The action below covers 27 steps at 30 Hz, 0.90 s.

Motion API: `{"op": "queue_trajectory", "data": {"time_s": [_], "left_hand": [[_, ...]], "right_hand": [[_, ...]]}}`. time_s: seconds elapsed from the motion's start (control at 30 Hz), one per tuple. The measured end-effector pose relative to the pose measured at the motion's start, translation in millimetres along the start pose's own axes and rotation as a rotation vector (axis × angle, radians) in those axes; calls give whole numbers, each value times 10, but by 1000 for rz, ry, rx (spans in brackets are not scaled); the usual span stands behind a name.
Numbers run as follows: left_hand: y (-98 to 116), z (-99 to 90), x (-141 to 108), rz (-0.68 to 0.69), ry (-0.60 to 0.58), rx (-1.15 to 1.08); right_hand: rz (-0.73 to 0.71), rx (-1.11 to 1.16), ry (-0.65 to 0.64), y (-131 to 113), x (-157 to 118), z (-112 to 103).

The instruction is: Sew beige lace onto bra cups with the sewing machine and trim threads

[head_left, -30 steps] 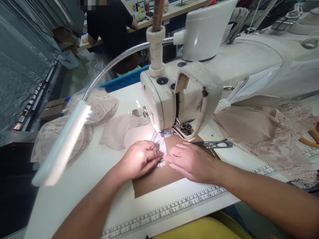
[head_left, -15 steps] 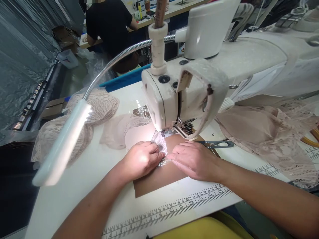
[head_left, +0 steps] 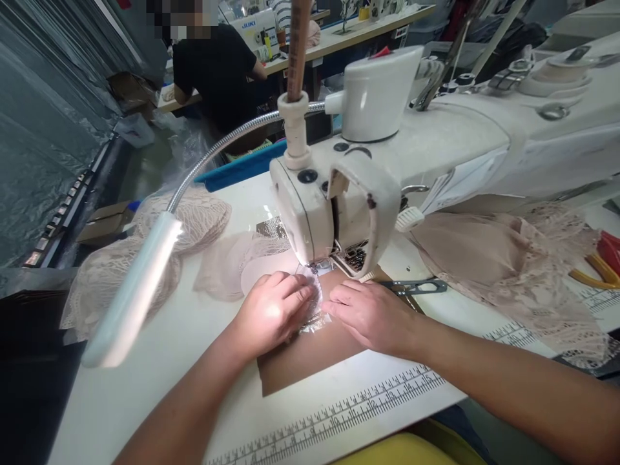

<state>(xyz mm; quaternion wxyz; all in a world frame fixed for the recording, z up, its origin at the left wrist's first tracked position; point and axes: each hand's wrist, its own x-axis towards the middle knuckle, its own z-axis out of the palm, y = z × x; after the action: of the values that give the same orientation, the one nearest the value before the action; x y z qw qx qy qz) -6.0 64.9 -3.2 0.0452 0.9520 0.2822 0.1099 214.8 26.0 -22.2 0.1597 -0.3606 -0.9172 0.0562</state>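
Note:
A small pale lace fabric piece (head_left: 316, 298) lies under the needle area of a white sewing machine (head_left: 303, 213). My left hand (head_left: 275, 311) presses on its left side with the fingers curled together. From the other side, my right hand (head_left: 371, 315) has its bunched fingertips at the fabric's right edge. Beneath both hands is a brown sheet (head_left: 285, 371), with a shiny clear patch near the fingertips. A light pink padded cup (head_left: 254, 268) extends behind my left hand, its far part joined to or overlapping sheer lace. My palms hide part of the fabric.
Thread snips (head_left: 426, 286) lie right of my right hand. A lit gooseneck lamp (head_left: 133, 290) hangs at left, over stacked lace cups (head_left: 194, 216). More beige lace pieces (head_left: 475, 245) lie at right. A printed ruler (head_left: 358, 413) runs along the front edge. Another person (head_left: 213, 71) sits beyond.
The view has shifted, showing more of the room beyond. My left hand's fingers have moved slightly, covering more of the lace piece; my right hand stays close to its edge.

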Motion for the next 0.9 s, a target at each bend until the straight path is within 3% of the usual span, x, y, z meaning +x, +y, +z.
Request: {"op": "queue_trajectory", "data": {"time_s": [0.23, 0.57, 0.9], "left_hand": [[27, 38, 56, -28, -108, 56], [49, 38, 84, -45, -109, 42], [-47, 50, 48, -18, -100, 62]], "right_hand": [[20, 42, -16, 4, -9, -24], [33, 20, 47, 33, -20, 44], [174, -135, 48, -3, 74, 29]]}}
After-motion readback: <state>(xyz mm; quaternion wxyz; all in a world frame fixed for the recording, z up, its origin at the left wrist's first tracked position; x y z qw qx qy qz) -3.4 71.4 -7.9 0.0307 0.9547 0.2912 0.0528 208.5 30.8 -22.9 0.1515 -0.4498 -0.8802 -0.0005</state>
